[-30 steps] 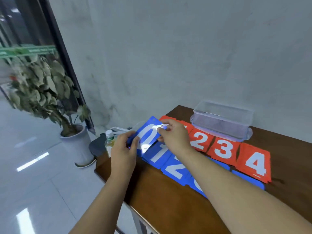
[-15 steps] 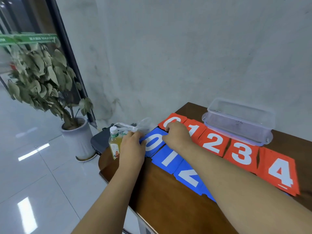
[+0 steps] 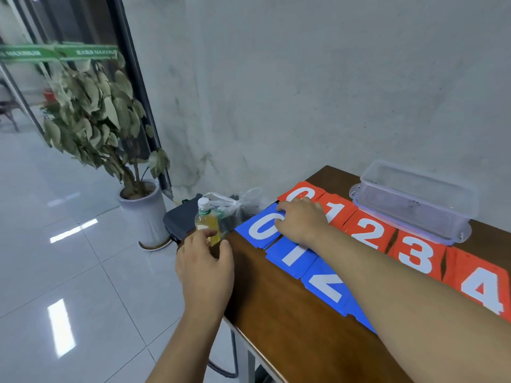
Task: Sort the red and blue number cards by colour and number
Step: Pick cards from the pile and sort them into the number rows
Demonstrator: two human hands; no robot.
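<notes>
On the brown table [image 3: 279, 308] lie two rows of number cards. The far row is red: 0 [image 3: 297, 191], 1 [image 3: 338, 214], 2 [image 3: 369, 232], 3 [image 3: 417, 254] and 4 [image 3: 482, 291]. The near row is blue: 0 [image 3: 257, 229], 1 [image 3: 293, 257] and 2 [image 3: 326, 287], with more blue hidden under my right forearm. My right hand [image 3: 301, 223] rests flat on the right edge of the blue 0. My left hand [image 3: 206, 265] hovers off the table's left corner, fingers relaxed, holding nothing.
A clear plastic box [image 3: 414, 200] stands at the back by the wall. Left of the table a drink bottle [image 3: 206, 222] and a plastic bag [image 3: 235, 205] sit on a dark case [image 3: 179, 221]. A potted plant [image 3: 96, 114] stands on the tiled floor.
The blue 0 card was lifted in both hands, then laid flat at the left end of the blue row. My left hand has let go and drawn back off the table.
</notes>
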